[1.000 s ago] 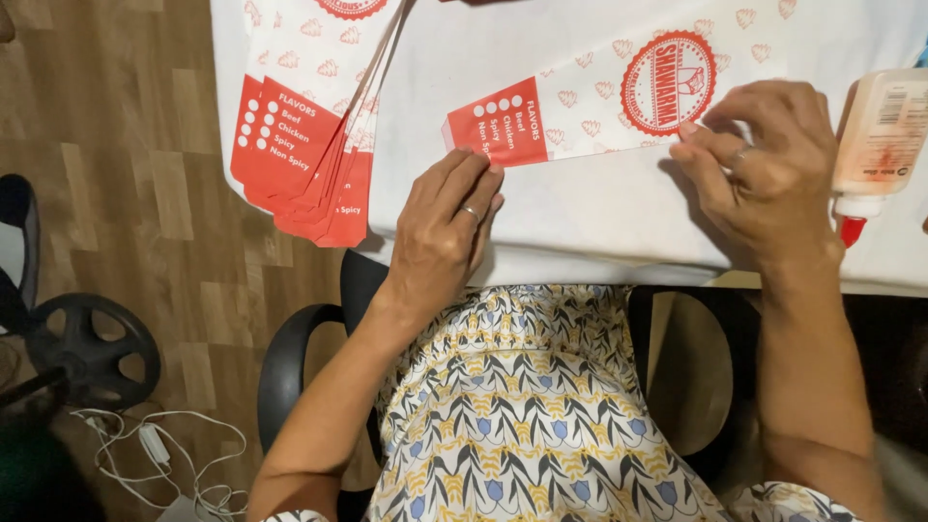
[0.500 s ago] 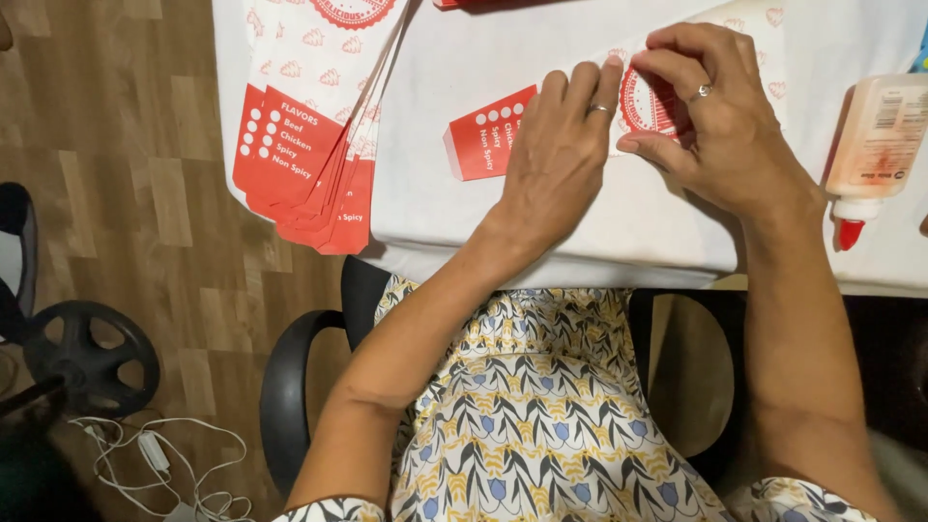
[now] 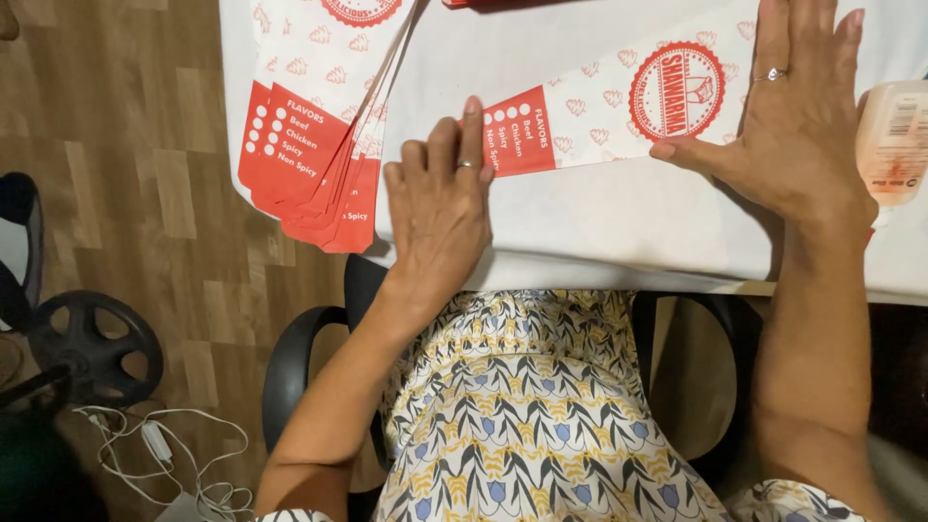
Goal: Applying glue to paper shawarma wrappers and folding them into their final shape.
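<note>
Two hands are laid flat on a white surface [image 3: 599,222], both pressed onto one paper sleeve [image 3: 619,116]. The sleeve is white with small red prints, a round red seal and a red end panel, and it lies slantwise across the middle of the surface, its red end turned toward the near edge. The left hand [image 3: 440,208] is held palm down with its fingers together, the fingertips resting on the red end; a ring is worn on one finger. The right hand [image 3: 797,116] is spread flat over the sleeve's other end, the thumb stretched out just below the seal, and a ring is worn there too. Nothing is pinched by either hand. A fanned stack [image 3: 314,145] of like sleeves is seen at the surface's left edge, partly overhanging it. A glue bottle [image 3: 894,140] lies at the right edge, just beside the right hand.
</note>
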